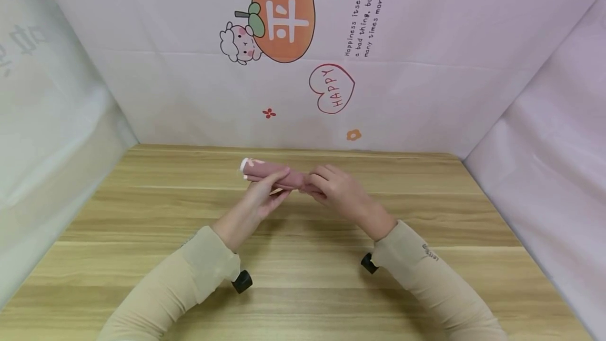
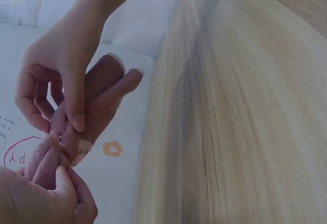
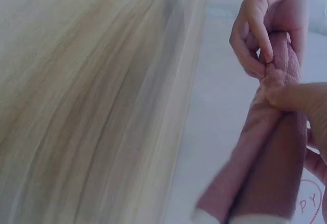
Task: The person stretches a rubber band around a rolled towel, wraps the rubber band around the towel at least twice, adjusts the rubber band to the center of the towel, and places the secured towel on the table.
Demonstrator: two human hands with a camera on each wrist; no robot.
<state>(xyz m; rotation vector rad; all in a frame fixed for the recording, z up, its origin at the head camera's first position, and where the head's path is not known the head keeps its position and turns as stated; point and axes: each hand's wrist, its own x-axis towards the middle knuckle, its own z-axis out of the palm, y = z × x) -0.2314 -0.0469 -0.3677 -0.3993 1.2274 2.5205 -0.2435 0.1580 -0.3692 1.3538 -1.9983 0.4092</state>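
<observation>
A pink rolled towel point(image 1: 265, 168) with white-edged ends and a pale flower print is held just above the table by both hands. In the head view my left hand point(image 1: 262, 199) grips it with the thumb on top and the fingers below. My right hand point(image 1: 338, 188) pinches the bunched part at the right. A thin brownish band point(image 2: 57, 143) circles the narrowed part of the roll in the left wrist view. There the left hand point(image 2: 46, 201) grips the bunched end, and the right hand's fingers hold the roll beside the band. The right palm is hidden.
The wood-grain table point(image 1: 303, 288) stretches around both forearms. Behind it stands a white printed cloth wall point(image 1: 189, 99), with white cloth point(image 1: 554, 109) at the sides too. A small black device point(image 1: 242, 281) hangs under the left cuff, another point(image 1: 369, 263) under the right.
</observation>
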